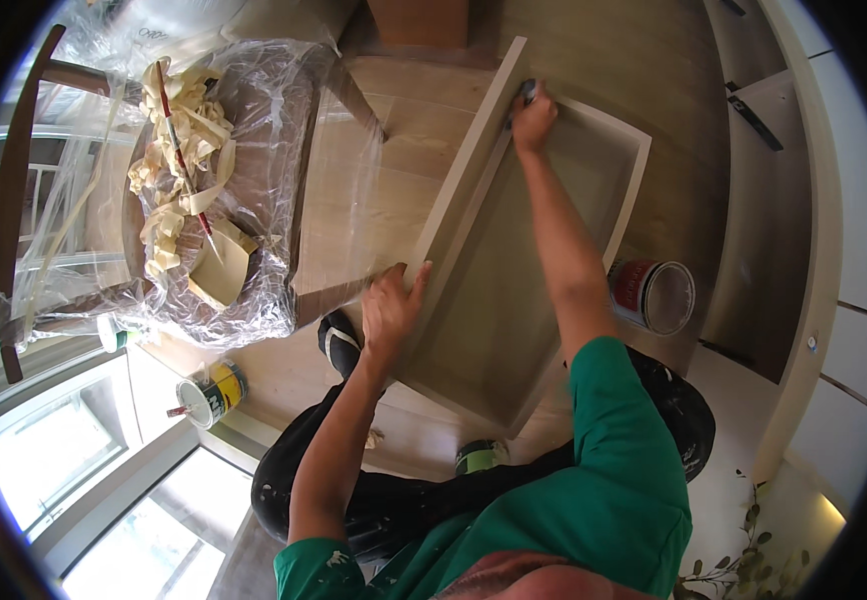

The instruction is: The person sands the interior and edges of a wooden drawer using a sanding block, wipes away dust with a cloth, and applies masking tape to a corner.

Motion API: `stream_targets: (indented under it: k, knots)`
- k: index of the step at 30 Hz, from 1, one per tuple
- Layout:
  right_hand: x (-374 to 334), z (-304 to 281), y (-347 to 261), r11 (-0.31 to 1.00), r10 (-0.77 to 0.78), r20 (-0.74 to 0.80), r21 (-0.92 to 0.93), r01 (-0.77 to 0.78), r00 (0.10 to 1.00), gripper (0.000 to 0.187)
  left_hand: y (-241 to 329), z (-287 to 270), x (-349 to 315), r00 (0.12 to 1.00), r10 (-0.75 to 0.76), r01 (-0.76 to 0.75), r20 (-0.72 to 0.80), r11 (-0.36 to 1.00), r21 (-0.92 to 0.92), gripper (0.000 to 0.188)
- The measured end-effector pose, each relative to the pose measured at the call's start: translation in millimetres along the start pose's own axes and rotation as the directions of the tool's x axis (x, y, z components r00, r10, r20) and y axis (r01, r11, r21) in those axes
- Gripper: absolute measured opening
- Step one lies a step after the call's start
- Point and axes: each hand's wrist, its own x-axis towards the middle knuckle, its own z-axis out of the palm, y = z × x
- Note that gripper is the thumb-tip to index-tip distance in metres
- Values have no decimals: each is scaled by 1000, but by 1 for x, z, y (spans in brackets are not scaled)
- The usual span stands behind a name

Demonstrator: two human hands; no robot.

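A pale beige drawer (514, 290) lies open side up between my legs, its taller front panel (468, 155) along the left. My left hand (392, 308) grips the near part of that panel, with the thumb raised near its top edge and the fingers partly hidden. At the far end, my right hand (534, 122) is closed around a small dark tool (528, 92), held at the inner side of the front panel. My fist covers most of the tool, so I cannot tell its exact kind.
A plastic-wrapped chair (284, 190) at left bears crumpled masking tape (189, 115), a red-handled paintbrush (176, 140) and a cardboard piece (224, 268). Paint cans stand nearby: one right of the drawer (666, 298), one at left (216, 392), one near me (481, 456). An open cabinet (769, 220) stands right.
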Motion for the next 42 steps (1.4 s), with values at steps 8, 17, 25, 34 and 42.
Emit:
stream_targets:
  k: [8,17,25,34,42]
  knots:
    - [6,6,10,997,9,-36,-72,-11,999,60,8,-4,0,1000,-15,15,9,1000,-7,54]
    - [-177,-54,-68,960,271,133,37,-278,953,63,9,-4,-1,1000,-7,7,1,999,44,52]
    - [-272,-87,-120,924,329,165,148,-354,930,63,-6,8,-2,996,39,-32,-83,996,84,54]
    - [-136,-35,-58,983,151,-70,121,-141,986,61,2,-2,-1,1000,-5,5,11,1000,5,56]
    - [-257,-72,-104,909,354,182,162,-383,917,64,-10,13,-6,985,102,-88,-142,991,104,56]
